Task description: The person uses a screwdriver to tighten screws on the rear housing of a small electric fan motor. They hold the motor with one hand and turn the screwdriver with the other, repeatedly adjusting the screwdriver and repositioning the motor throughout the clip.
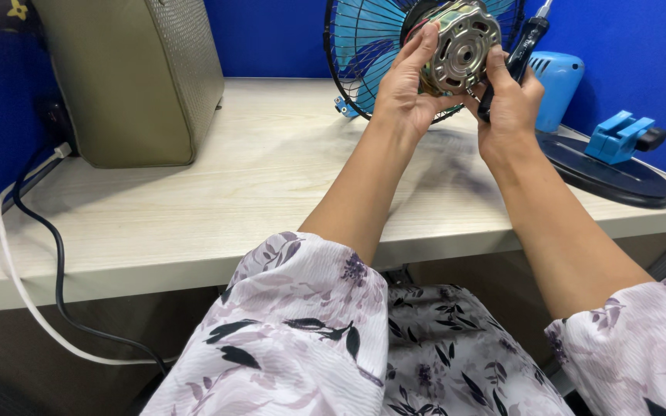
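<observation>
1. Holding a round metal fan motor [462, 48] up above the worktop [233, 185], both bare hands work close together in front of a blue fan grille [364, 46].
2. The left hand [406, 85] cups the motor from its left side, fingers stretched up and curled over the upper rim, thumb pressed against the lower edge.
3. The right hand [512, 104] touches the motor's right edge with thumb and fingertips while its remaining fingers are wrapped around a dark screwdriver [519, 58], whose thin tip points up past the motor.
4. The motor's face, silvery with cut-out slots and a central shaft hole, is turned toward the camera and tilted slightly.
5. Behind the hands, the fan grille with its blue blades stands on the far part of the worktop.
6. To the right lies a dark oval fan base [607, 173] with a light blue bracket [618, 135] on top, and a light blue housing [555, 81] stands just behind the right hand.
7. An olive-coloured bag [136, 77] with a textured side stands at the far left of the worktop, well apart from the hands.
8. A black cable [57, 262] and a white cable [17, 281] hang down over the worktop's left front edge.
9. Floral-patterned sleeves [302, 323] cover the person's upper arms.
</observation>
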